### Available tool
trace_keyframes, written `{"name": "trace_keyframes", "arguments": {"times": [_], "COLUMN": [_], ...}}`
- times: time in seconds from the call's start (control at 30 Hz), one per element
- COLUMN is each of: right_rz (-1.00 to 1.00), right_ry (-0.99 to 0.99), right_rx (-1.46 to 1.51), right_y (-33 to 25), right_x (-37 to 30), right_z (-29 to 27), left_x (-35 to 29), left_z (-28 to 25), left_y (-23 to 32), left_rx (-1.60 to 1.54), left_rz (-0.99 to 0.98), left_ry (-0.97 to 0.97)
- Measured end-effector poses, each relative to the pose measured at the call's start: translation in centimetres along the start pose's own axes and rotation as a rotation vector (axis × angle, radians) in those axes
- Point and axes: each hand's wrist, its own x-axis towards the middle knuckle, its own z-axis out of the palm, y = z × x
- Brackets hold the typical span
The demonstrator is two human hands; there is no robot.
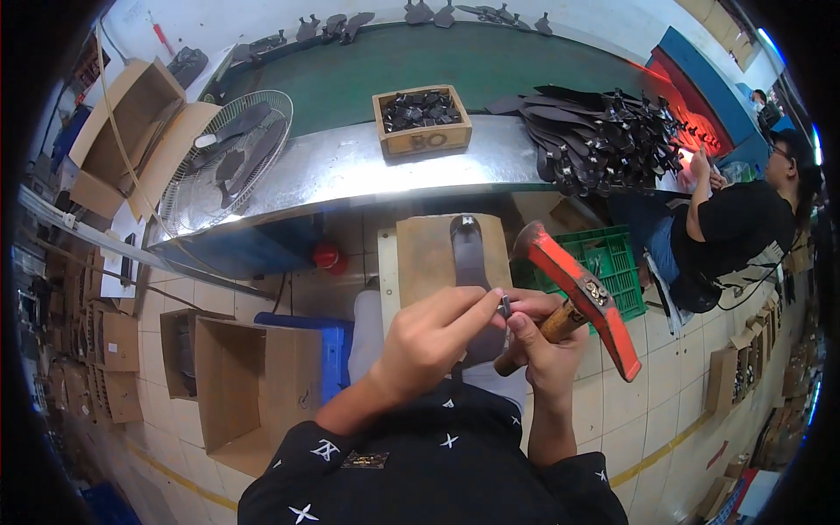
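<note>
My left hand point(433, 331) is closed, its fingertips pinching a small dark piece point(505, 306). The right hand point(549, 350) meets it there, thumb and finger touching or very near the same piece. Gripped in that right hand too is a hammer point(569, 269) with a red head and wooden handle, its head angled up and right. Beneath my hands a long dark shoe sole point(470, 254) with a shiny black piece at its far end lies on a tan board point(424, 254). My hands hide part of the sole.
Ahead, a metal-edged bench point(337, 162) carries a wooden box point(427, 140) of small black pieces, a wire basket point(284, 131) with soles and a heap of soles point(577, 140). A green crate point(626, 271) and cardboard box point(262, 367) flank me. Another person point(744, 219) works at right.
</note>
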Motion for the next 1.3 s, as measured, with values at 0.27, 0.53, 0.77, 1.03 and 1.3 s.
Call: {"name": "trace_keyframes", "arguments": {"times": [0.27,0.53,0.77,1.03,1.3], "right_rz": [0.133,0.059,-0.189,-0.149,-0.163], "right_ry": [0.111,0.148,-0.016,-0.209,-0.207], "right_rx": [-0.295,-0.287,-0.365,-0.580,-0.634], "right_y": [1.2,4.9,6.0,8.2,7.8], "right_x": [1.2,4.3,9.4,12.5,12.4], "right_z": [-0.5,-2.0,-1.9,-2.8,-3.0], "left_x": [0.1,0.4,1.5,0.7,0.5], "left_z": [1.4,3.7,7.9,7.4,7.5], "left_y": [-2.2,-8.9,-16.0,-17.4,-17.5], "left_rx": [0.077,0.068,-0.205,-0.085,-0.101], "left_rz": [-0.075,-0.308,-0.284,-0.211,-0.182], "left_ry": [-0.105,-0.112,0.039,-0.084,-0.092]}}
